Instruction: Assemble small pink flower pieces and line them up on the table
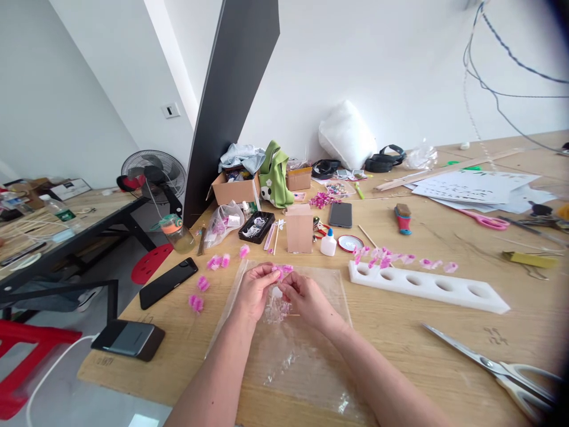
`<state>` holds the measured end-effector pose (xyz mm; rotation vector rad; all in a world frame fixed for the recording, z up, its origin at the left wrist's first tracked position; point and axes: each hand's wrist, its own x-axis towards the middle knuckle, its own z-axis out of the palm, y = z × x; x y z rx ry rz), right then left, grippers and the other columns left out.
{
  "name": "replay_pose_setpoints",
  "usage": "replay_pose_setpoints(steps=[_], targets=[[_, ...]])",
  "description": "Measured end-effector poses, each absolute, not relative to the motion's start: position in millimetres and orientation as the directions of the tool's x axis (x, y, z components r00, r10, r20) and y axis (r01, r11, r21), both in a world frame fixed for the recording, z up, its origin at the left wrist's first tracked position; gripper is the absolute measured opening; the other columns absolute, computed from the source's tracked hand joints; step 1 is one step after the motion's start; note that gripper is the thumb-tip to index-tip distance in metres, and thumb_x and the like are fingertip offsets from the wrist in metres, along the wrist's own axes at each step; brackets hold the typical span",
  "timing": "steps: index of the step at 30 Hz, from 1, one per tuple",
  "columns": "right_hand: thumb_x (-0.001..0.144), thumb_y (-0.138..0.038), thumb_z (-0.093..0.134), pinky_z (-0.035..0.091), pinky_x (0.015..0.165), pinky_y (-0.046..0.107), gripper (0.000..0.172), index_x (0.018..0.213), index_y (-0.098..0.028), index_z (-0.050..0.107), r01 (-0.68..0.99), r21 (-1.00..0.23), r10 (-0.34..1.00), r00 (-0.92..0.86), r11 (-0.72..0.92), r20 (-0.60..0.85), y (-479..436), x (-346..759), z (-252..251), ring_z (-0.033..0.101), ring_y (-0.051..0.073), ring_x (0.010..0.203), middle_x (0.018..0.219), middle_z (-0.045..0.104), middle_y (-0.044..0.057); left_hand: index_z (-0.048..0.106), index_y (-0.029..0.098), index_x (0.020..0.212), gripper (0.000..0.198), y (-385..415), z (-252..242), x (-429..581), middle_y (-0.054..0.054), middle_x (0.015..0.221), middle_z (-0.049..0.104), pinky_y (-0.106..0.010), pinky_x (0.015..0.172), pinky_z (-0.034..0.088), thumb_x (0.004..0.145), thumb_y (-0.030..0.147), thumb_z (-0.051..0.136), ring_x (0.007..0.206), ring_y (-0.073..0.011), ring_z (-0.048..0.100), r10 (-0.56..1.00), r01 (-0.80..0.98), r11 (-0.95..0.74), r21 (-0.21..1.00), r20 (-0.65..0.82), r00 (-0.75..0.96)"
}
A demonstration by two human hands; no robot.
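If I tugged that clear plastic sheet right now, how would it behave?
The clear plastic sheet would probably flop, since wrinkles run across it. It seems thin and light, as the wooden table shows through. Its glossy glints suggest it might feel slippery.

The person's left hand point(253, 290) and right hand point(311, 299) are both bare, with slim fingers and rounded knuckles. The left forearm point(222, 367) and right forearm point(377, 373) are bare as well, as far as the picture shows them. Each is narrow at the wrist and grows wider toward the bottom edge. One small, dark, round spot point(212, 402) marks the left forearm, and another tiny mark point(331, 314) sits near the right wrist. The fingernails are too small to make out clearly.
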<state>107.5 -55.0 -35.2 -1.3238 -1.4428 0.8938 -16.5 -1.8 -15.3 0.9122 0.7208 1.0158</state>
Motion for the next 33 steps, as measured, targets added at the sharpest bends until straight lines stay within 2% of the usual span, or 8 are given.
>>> replay_pose_setpoints(steps=[3,6,12,16,22,28,33], targets=[[0.085,-0.035,0.051,0.034,0.049,0.022,0.026,0.066,-0.017,0.050,0.268,-0.955,0.989,0.044,0.127,0.144,-55.0,109.0,-33.4,0.046,0.011,0.052,0.059,0.054,-0.002,0.069,0.013,0.062,0.018,-0.6,-15.4,-17.7,0.000,0.064,0.063,-0.022,0.065,0.042,0.053,0.020,0.083,0.061,-0.0091,0.055,0.924,-0.378,0.249,0.892,-0.101,0.369],[0.083,-0.046,0.055,0.037,0.050,0.023,0.032,0.075,-0.016,0.056,0.258,-0.955,0.977,0.113,0.146,0.180,-55.5,111.2,-30.1,0.051,0.012,0.056,0.066,0.060,0.001,0.070,0.013,0.065,0.019,0.4,-16.4,-18.1,-0.002,0.068,0.065,-0.023,0.068,0.043,0.054,0.022,0.083,0.066,-0.0105,0.057,0.923,-0.376,0.262,0.889,-0.117,0.365],[0.080,-0.050,0.059,0.048,0.067,0.029,0.038,0.091,-0.014,0.063,0.137,-0.972,0.952,0.212,0.193,0.219,-54.4,114.9,-25.7,0.062,0.020,0.077,0.089,0.068,0.010,0.073,0.013,0.063,0.017,-1.5,-18.6,-15.7,-0.004,0.081,0.065,-0.022,0.070,0.043,0.054,0.023,0.083,0.075,-0.0126,0.057,0.917,-0.294,0.213,0.932,-0.088,0.388],[0.079,-0.049,0.060,0.048,0.069,0.031,0.036,0.085,-0.014,0.065,0.128,-0.968,0.938,0.249,0.217,0.243,-52.6,115.4,-28.0,0.062,0.021,0.078,0.087,0.068,0.011,0.073,0.013,0.063,0.015,-3.0,-20.3,-15.4,-0.005,0.084,0.064,-0.022,0.071,0.043,0.055,0.024,0.081,0.078,-0.0138,0.057,0.923,-0.239,0.166,0.957,-0.066,0.379],[0.081,-0.046,0.056,0.046,0.063,0.028,0.032,0.074,-0.016,0.062,0.182,-0.961,0.929,0.271,0.209,0.253,-51.6,116.0,-29.1,0.059,0.019,0.071,0.076,0.066,0.007,0.072,0.013,0.063,0.016,-3.2,-22.6,-15.4,-0.006,0.086,0.064,-0.025,0.075,0.044,0.054,0.024,0.082,0.082,-0.0167,0.058,0.921,-0.212,0.164,0.964,-0.072,0.382],[0.084,-0.052,0.049,0.043,0.059,0.027,0.039,0.072,-0.016,0.058,0.212,-0.956,0.927,0.275,0.200,0.255,-52.4,116.1,-29.3,0.055,0.018,0.068,0.070,0.061,0.005,0.072,0.013,0.064,0.017,-3.3,-20.5,-15.3,-0.006,0.085,0.066,-0.022,0.068,0.043,0.055,0.025,0.082,0.075,-0.0141,0.058,0.917,-0.200,0.180,0.963,-0.090,0.389],[0.081,-0.052,0.054,0.044,0.059,0.027,0.037,0.075,-0.016,0.061,0.173,-0.963,0.932,0.265,0.208,0.249,-53.3,115.2,-27.7,0.057,0.017,0.067,0.074,0.064,0.006,0.072,0.013,0.065,0.017,-3.2,-20.7,-15.6,-0.007,0.085,0.067,-0.022,0.068,0.042,0.057,0.025,0.081,0.078,-0.0149,0.058,0.915,-0.199,0.160,0.967,-0.069,0.398]])
